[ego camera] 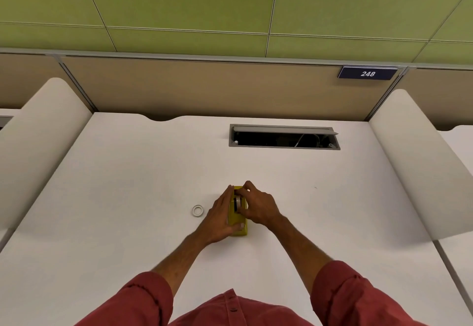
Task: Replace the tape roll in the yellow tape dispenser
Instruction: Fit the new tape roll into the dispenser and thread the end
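Red sleeves [143, 297]: rolled up at both forearms, lowest in view, with a buttoned shirt front between them.
Left hand [219, 219]: fingers straight and flat against the left side of the yellow tape dispenser [234, 219], thumb across its near end.
Right hand [257, 206]: fingers curled, pinching the tape roll [238, 203] seated in the dispenser.
Dispenser: lengthwise on the white surface [128, 172], mid-table.
Empty tape ring [197, 210]: flat on the surface, just left of the left hand.
Cable hatch [284, 136]: open, farther back.
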`<state>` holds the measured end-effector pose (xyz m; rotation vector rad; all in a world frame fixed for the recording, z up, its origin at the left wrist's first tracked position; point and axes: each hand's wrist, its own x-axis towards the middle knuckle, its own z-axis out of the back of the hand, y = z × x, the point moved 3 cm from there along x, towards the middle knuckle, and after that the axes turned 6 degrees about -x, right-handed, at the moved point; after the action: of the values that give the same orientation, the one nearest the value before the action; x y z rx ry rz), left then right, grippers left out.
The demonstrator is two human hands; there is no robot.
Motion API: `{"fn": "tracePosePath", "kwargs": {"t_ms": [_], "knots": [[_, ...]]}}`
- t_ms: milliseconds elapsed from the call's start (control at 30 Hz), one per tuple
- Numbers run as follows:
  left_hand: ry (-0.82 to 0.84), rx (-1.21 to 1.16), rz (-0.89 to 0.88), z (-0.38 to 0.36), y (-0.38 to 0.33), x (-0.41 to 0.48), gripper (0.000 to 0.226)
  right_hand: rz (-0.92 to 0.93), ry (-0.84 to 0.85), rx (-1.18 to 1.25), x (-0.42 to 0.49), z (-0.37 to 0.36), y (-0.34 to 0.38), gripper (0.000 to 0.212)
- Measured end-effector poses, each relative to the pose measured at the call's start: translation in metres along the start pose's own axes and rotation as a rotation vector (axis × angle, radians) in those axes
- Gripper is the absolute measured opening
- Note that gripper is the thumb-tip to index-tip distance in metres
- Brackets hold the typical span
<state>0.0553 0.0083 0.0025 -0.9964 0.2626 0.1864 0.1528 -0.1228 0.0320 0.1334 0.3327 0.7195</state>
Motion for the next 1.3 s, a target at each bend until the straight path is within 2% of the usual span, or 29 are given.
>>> {"fn": "tracePosePath", "kwargs": {"t_ms": [233,367,933,1033,1133,1300], "knots": [[0.046,0.098,-0.029,0.001,0.001,0.001,0.142,-0.014,-0.025,-0.018,0.002,0.002,0.002,0.047],[0.057,0.148,-0.052,0.001,0.002,0.001,0.141,-0.010,-0.024,-0.048,0.002,0.003,0.004,0.045],[0.081,0.049,0.004,0.001,0.008,-0.006,0.137,-0.012,-0.058,-0.006,-0.003,0.008,0.005,0.035],[0.072,-0.037,0.016,0.001,0.010,-0.009,0.125,-0.015,-0.072,0.006,-0.005,0.010,0.006,0.037],[0.008,-0.116,0.039,0.004,0.011,-0.012,0.100,-0.031,-0.094,0.067,-0.008,0.013,0.006,0.039],[-0.295,-0.121,-0.004,0.013,0.003,-0.015,0.057,-0.051,-0.095,0.156,-0.009,0.020,0.007,0.040]]}}
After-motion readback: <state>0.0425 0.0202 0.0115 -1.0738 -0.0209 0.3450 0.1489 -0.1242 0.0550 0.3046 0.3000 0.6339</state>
